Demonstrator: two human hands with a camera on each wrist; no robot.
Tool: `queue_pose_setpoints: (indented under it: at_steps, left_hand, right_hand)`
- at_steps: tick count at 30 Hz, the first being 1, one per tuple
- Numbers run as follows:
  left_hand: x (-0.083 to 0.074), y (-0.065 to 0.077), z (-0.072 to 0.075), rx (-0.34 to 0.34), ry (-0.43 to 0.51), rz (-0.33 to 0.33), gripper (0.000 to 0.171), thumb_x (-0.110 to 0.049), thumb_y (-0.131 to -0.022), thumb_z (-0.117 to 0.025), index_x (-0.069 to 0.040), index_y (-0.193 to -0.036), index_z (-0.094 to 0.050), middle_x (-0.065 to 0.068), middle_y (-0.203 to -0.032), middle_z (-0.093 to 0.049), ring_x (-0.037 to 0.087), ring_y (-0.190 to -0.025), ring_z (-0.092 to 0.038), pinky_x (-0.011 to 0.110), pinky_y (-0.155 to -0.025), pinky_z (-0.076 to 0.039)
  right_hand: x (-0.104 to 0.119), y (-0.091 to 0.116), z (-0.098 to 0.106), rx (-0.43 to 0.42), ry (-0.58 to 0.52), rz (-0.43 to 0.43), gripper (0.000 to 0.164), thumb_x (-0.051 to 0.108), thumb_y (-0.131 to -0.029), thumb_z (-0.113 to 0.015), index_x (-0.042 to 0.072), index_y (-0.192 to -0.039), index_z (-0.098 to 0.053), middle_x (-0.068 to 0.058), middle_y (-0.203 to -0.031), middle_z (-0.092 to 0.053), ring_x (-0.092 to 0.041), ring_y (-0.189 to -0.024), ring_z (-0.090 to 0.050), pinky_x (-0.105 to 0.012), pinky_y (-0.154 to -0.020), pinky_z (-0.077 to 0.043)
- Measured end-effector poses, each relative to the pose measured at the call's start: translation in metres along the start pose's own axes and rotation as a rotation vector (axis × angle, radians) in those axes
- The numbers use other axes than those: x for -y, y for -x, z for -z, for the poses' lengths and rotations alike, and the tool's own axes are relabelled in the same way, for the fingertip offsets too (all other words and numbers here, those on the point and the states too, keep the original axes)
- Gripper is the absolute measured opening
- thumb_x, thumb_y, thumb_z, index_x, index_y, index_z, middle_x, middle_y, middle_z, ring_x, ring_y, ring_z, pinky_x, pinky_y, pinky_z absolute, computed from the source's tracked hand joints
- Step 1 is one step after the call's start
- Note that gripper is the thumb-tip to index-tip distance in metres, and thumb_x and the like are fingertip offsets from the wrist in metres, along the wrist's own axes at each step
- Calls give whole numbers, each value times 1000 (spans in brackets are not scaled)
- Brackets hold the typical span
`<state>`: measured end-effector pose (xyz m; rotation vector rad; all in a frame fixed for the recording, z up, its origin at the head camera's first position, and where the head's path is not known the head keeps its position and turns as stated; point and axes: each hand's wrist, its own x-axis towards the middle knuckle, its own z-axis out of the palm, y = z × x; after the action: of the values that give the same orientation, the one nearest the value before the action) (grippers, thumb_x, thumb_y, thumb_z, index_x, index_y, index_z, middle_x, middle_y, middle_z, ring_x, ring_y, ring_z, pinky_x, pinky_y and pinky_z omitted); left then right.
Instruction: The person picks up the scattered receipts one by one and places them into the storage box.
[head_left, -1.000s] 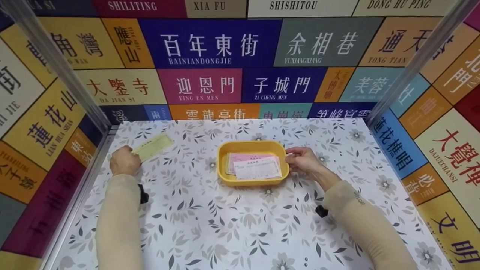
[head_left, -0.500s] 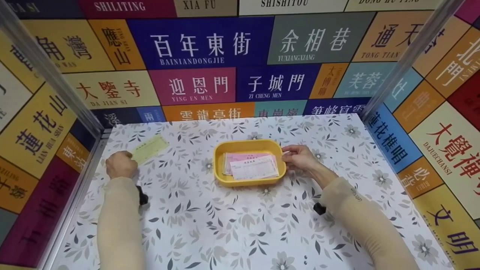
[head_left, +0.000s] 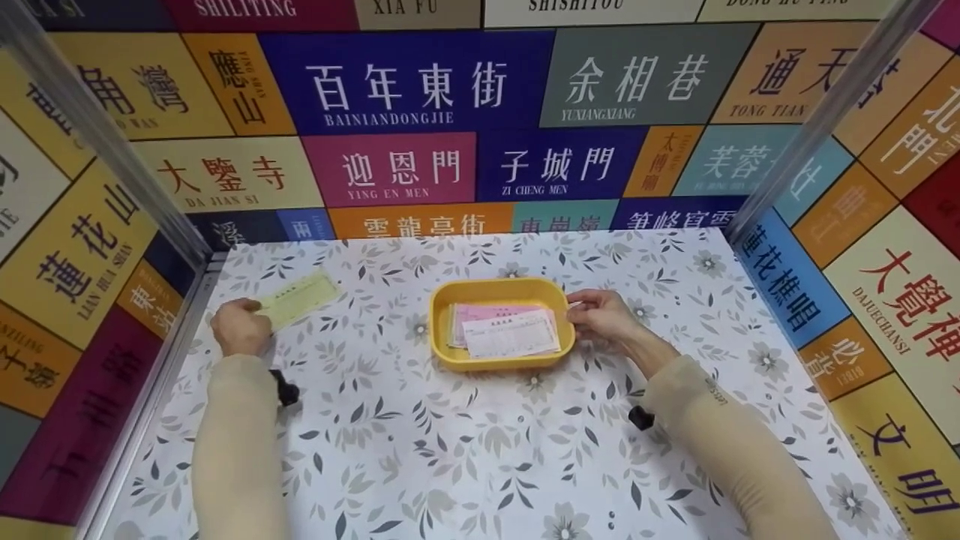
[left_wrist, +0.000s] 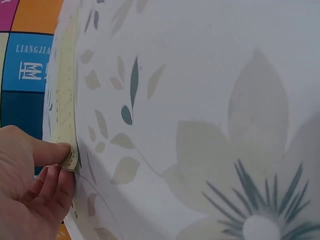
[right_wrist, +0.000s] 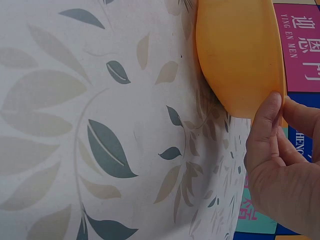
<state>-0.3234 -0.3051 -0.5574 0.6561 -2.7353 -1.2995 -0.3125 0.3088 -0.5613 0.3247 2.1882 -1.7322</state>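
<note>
At the table's left side, my left hand [head_left: 241, 327] pinches the near corner of a pale yellow paper slip [head_left: 301, 298] printed with dark text. In the left wrist view the thumb lies on the slip's [left_wrist: 65, 95] top face and the fingers curl beneath its end. My right hand [head_left: 604, 318] grips the right end of a yellow plastic basket [head_left: 502, 364]. The right wrist view shows thumb and fingers pinching the rim of this basket [right_wrist: 240, 55]. Inside it lie a white printed slip [head_left: 511, 337] and a pink slip [head_left: 487, 311], overlapping, with other paper edges under them.
A white tablecloth [head_left: 420, 450] with grey leaves and flowers covers the table. Panels with coloured street-name signs [head_left: 405, 82] stand at the back and both sides. Metal posts [head_left: 127, 150] rise at the back corners. A black wrist device [head_left: 285, 388] sits by the left sleeve.
The head view has shifted slightly. Both hands keep their holds, on the yellow slip and on the basket's rim; the slips inside the basket lie as before.
</note>
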Motion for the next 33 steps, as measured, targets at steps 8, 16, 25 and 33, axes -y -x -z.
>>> queue_pose_setpoints:
  at_steps: [8, 16, 25, 33]
  left_hand:
    - [26, -36, -13, -84, 129, 195, 48, -9, -97, -66, -8, -143, -77, 18, -158, -68, 36, -148, -59, 47, -123, -52]
    - [24, -44, -10, -83, 134, 204, 42, -15, -99, -68, -7, -138, -80, 17, -153, -72, 33, -150, -59, 43, -126, -51]
    - [11, -35, -4, -85, 173, 158, 40, -17, -101, -72, -11, -141, -79, 15, -153, -73, 29, -145, -64, 31, -107, -59]
    - [-6, -23, 5, -57, 292, 161, 39, -15, -104, -73, -13, -142, -79, 14, -158, -69, 15, -116, -76, 20, -92, -63]
  right_hand:
    - [0, -1, 2, 20, -10, 17, 48, 2, -104, -72, -4, -150, -63, 1, -96, -78, -8, -76, -75, -26, -73, -68]
    - [-1, -2, 2, 17, -14, 14, 48, 1, -104, -72, -4, -150, -63, 3, -94, -78, -8, -77, -74, -25, -72, -67]
    - [-1, -1, 2, 7, -8, -2, 50, 3, -104, -72, -2, -152, -63, 2, -97, -76, -10, -82, -76, -25, -75, -68]
    - [-1, -2, 0, 13, -40, 0, 50, 1, -104, -71, -3, -153, -61, 0, -98, -75, -11, -82, -77, -26, -75, -68]
